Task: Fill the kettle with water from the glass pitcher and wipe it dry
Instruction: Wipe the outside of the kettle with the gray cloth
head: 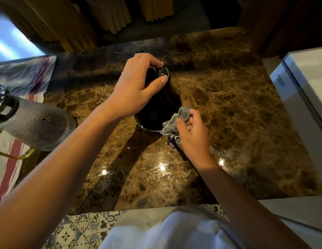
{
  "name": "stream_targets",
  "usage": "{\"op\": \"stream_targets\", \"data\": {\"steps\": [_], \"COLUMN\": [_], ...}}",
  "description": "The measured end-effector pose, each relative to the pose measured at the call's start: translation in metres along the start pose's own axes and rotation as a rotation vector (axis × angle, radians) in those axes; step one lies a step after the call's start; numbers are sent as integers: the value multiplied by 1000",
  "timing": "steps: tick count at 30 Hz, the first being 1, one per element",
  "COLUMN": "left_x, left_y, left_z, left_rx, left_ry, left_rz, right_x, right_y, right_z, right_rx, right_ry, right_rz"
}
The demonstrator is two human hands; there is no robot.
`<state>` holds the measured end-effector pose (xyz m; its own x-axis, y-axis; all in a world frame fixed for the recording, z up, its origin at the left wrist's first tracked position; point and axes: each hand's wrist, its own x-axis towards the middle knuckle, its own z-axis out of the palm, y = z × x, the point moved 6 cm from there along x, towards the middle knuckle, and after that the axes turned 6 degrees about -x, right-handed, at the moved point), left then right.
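Observation:
A black kettle (167, 103) stands upright on the brown marble counter (228, 97). My left hand (136, 87) grips its top, fingers and thumb curled round the lid. My right hand (191, 130) pinches a small grey cloth (176, 121) and holds it against the kettle's lower right side, near the base. A metal part (174, 138) pokes out under the cloth. The textured glass pitcher (32, 123), with a dark and metal top, stands at the left edge on a striped cloth.
A red-and-white striped cloth (9, 164) covers the counter's left side. A white appliance (304, 90) stands at the right edge. Yellow curtains (110, 17) hang beyond the counter's far edge. Patterned floor tiles (81, 229) show below the near edge.

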<state>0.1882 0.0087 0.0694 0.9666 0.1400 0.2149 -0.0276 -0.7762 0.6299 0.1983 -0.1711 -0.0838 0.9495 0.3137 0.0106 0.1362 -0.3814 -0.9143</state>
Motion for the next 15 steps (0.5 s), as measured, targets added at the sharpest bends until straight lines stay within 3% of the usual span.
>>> {"op": "stream_targets", "data": {"steps": [5,15], "left_x": [0,-1], "left_y": [0,4], "left_z": [-1,-1], "left_rx": [-3,-9], "left_ry": [-3,15], "left_rz": [3,-11], "right_x": [-6,21], "right_y": [6,-62], "right_z": [5,-8], "right_rx": [116,65], "right_ry": [-130,-3], "right_rz": [86,-161]}}
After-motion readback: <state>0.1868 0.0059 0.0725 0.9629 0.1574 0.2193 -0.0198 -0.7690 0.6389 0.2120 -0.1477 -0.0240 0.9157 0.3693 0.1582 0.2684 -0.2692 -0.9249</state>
